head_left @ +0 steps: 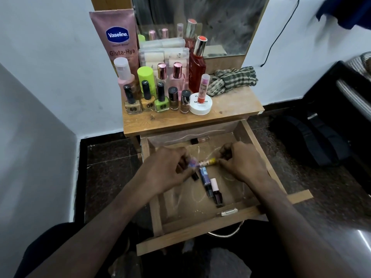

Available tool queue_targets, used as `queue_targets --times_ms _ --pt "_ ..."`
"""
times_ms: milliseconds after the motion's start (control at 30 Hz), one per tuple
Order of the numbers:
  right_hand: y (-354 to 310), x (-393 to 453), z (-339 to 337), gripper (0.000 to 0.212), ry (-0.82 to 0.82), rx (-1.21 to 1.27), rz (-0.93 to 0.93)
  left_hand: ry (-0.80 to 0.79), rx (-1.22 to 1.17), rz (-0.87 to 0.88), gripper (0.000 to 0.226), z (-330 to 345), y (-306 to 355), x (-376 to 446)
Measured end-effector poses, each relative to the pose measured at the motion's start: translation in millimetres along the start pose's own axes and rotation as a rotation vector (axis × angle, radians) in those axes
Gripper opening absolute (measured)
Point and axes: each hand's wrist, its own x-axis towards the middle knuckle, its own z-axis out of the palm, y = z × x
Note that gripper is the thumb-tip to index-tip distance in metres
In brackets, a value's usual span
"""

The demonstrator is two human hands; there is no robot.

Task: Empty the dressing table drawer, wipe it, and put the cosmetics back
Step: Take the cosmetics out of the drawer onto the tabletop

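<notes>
The wooden drawer [202, 221] stands pulled out below the dressing table top [230, 109]. Both hands are inside it. My left hand [166, 169] has its fingers curled round a small blurred purple-capped cosmetic [193, 163] and a dark tube [195, 176]. My right hand [241, 163] pinches the end of a yellow patterned lip balm stick [207, 162]. A blue tube [205, 177] and a dark nail polish bottle with a pale cap [216, 192] lie on the drawer floor. Another small bottle [200, 140] lies at the drawer's back. A checked cloth [232, 79] rests on the table top.
The table top's left half is crowded with nail polish bottles [160, 99], perfume bottles [197, 65], a Vaseline tube [118, 41], a white jar [200, 104] and a clear box. A mirror [200, 21] stands behind. A dark bag [313, 141] lies on the floor at right.
</notes>
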Motion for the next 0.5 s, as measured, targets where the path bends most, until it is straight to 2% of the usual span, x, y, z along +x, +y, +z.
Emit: queue_targets --times_ms 100,200,300,433,500 --pt "-4 5 -1 0.023 0.039 -0.009 -0.058 0.123 -0.196 -0.025 0.015 -1 -4 6" --pt "-11 11 7 0.037 -0.050 -0.117 -0.096 0.211 -0.276 -0.083 0.018 -5 -3 9" --pt "-15 16 16 0.031 -0.129 -0.174 -0.116 0.274 -0.422 -0.107 0.019 -8 -2 10" --pt "-11 21 11 0.020 -0.117 -0.169 -0.119 0.286 -0.670 -0.152 0.023 -13 4 9" --pt "-1 18 4 0.018 -0.138 -0.033 -0.156 0.287 -0.783 -0.167 0.025 -13 7 8"
